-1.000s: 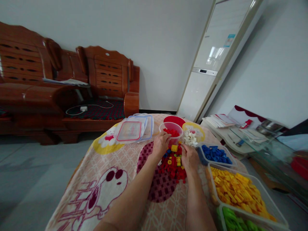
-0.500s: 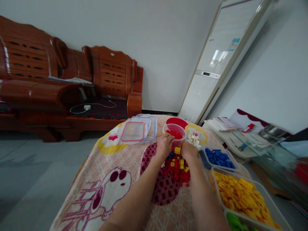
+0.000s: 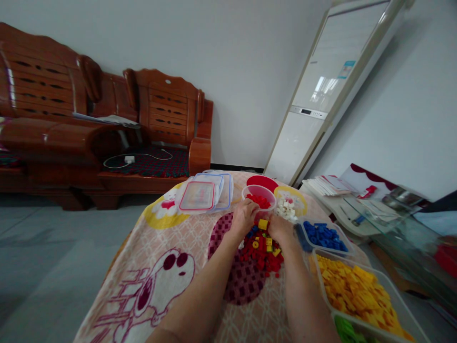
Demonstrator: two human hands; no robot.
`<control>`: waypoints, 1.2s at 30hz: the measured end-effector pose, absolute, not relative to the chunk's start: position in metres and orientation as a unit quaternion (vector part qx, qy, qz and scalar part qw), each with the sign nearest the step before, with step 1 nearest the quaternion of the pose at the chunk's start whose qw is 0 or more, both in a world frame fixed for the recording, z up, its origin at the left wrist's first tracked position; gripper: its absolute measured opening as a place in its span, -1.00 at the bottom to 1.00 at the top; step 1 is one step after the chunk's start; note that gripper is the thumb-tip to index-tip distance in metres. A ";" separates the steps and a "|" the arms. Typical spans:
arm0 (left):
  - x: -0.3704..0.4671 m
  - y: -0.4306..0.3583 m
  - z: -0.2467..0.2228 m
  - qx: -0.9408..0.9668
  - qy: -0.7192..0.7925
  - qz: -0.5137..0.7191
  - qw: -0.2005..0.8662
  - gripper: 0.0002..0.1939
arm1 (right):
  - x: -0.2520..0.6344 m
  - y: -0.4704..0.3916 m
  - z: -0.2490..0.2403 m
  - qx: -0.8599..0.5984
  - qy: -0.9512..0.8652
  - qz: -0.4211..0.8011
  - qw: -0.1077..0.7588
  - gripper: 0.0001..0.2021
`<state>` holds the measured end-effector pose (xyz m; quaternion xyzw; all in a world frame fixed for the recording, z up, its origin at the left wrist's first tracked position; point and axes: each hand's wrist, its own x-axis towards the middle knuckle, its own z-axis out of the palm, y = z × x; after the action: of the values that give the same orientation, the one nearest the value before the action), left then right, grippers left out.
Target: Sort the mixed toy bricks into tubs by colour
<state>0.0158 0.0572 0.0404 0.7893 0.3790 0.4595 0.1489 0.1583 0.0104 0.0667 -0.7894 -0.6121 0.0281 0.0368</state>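
My left hand is at the near left rim of a round clear tub that holds red toy bricks. Its fingers are curled together, and what they hold, if anything, does not show. Just right of it, my right hand reaches to the far edge of a mixed brick pile, with fingers bent inward and mostly hidden. The pile is mainly red, with some yellow, blue and white pieces. A yellow brick lies between the two hands.
White bricks lie behind my right hand. At right stand boxes of blue bricks, yellow bricks and green bricks. Clear lids are stacked at back left, and a red lid lies behind the tub.
Both hands stay almost where they were, with only slight finger movement. A few pieces in the pile have shifted slightly.
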 end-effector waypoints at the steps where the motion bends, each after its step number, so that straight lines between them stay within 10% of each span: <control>1: 0.016 0.057 0.040 0.790 0.378 0.458 0.151 -0.85 | 0.159 0.007 0.069 -0.787 -0.615 0.030 0.025 -0.69; 20: 0.015 0.057 0.039 0.792 0.371 0.459 0.159 -0.89 | 0.170 -0.012 0.068 -0.787 -0.609 0.096 0.029 -0.61; 36: -0.008 0.051 0.073 0.780 0.411 0.425 0.203 -0.79 | 0.200 -0.042 0.019 -0.834 -0.423 -0.032 0.354 -0.65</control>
<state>-0.0079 0.0511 0.0727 0.7804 0.4109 0.4252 0.2033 0.2002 -0.0418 0.0194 -0.8336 -0.4230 -0.0316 0.3539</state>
